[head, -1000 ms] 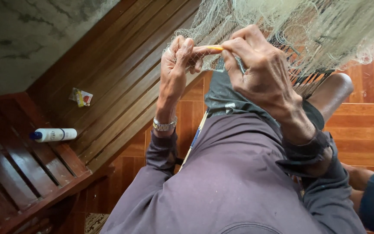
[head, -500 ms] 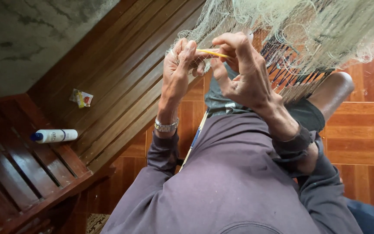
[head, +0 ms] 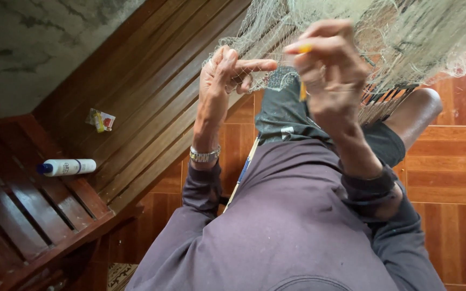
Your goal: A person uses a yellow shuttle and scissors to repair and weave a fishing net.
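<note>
I look down from the head camera and see my two hands raised in front of a pale fishing net [head: 405,37] that hangs across the top of the view. My left hand [head: 225,81] holds a fold of the net: the thumb and the curled fingers pinch the mesh, while the index finger points straight toward the right hand. On this wrist there is a metal watch [head: 205,155].

My right hand [head: 333,75] is a little blurred. Its fingers are closed around a thin yellow netting needle [head: 302,70]; one end shows above the fingers and the shaft goes down behind them, just beside the net. The two hands are near to each other but do not touch.

Under the hands I see my purple sleeves and shirt [head: 297,226] and one bare knee [head: 419,110].

On the left stands a wooden slatted bench [head: 136,97]. On its seat lies a white bottle with a blue cap [head: 67,167], on its side and closed; what is inside I cannot tell. Higher, on the backrest, lies a small yellow and red packet [head: 101,119], well apart from the bottle.
</note>
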